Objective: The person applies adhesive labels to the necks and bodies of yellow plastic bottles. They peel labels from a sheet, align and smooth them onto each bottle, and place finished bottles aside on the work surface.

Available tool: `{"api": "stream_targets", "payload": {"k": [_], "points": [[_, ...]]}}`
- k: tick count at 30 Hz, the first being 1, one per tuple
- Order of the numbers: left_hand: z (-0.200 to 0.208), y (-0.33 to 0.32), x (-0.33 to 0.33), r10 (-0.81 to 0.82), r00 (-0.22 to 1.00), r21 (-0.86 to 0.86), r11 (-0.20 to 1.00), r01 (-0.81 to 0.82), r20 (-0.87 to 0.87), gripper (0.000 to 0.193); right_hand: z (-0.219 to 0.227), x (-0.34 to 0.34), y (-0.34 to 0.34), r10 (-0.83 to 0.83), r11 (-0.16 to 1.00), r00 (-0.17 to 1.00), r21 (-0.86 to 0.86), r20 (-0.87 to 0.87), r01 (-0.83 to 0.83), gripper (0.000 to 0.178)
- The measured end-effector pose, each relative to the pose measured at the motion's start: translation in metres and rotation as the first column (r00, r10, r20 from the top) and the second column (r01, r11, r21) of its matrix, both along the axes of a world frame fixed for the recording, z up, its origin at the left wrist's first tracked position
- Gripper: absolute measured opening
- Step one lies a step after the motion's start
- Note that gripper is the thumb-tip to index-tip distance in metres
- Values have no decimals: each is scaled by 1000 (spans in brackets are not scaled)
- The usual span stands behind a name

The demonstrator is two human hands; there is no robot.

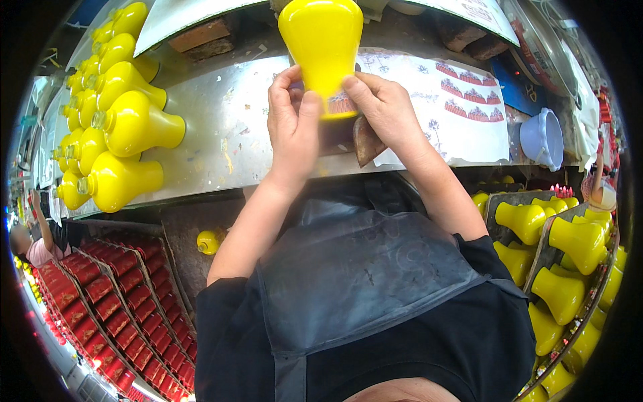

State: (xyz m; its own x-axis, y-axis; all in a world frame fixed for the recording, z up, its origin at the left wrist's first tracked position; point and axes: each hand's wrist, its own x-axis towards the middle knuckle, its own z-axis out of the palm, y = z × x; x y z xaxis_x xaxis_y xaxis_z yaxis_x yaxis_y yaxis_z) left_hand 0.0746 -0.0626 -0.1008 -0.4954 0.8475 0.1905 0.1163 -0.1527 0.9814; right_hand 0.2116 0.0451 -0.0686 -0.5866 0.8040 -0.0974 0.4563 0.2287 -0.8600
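A glossy yellow vase-shaped bottle (322, 41) stands in front of me, its wide rounded body toward the far side and its flared foot nearest me. A reddish-brown patterned decal (341, 104) lies against the foot. My left hand (293, 127) grips the left side of the narrow part, thumb up along it and fingers curled behind. On the other side, my right hand (388, 110) presses its thumb on the bottle just above the decal; its other fingers are mostly hidden. Below the right hand sits a worn brown angular piece (368, 141), partly covered.
Several yellow bottles (144, 124) lie along the left of the metal bench (214, 144). Decal sheets (462, 137) and a pale blue bucket (542, 139) are at the right. Racks hold red pieces (114, 308) at lower left and yellow bottles (559, 295) at lower right. Another person (47, 249) is far left.
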Motion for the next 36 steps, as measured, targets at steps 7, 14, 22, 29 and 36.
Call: {"api": "stream_targets", "payload": {"k": [7,14,22,29,36], "points": [[-3,4,7,116,979,48,993,-110,-170,55,-3,11,10,94,968,989,-221,-112,-118,55],[-10,5,4,133,945,24,991,-132,-299,60,0,9,6,106,975,986,-183,-126,-129,54],[-11,3,2,107,966,18,994,-106,-234,58,-10,20,-9,-100,991,977,-106,-190,81,46],[-10,4,6,151,919,45,988,-144,-364,60,-11,34,-50,51,924,999,380,4,-48,46],[-10,3,5,134,922,20,991,-136,-365,60,-12,33,-58,95,781,982,600,162,-174,59]]}}
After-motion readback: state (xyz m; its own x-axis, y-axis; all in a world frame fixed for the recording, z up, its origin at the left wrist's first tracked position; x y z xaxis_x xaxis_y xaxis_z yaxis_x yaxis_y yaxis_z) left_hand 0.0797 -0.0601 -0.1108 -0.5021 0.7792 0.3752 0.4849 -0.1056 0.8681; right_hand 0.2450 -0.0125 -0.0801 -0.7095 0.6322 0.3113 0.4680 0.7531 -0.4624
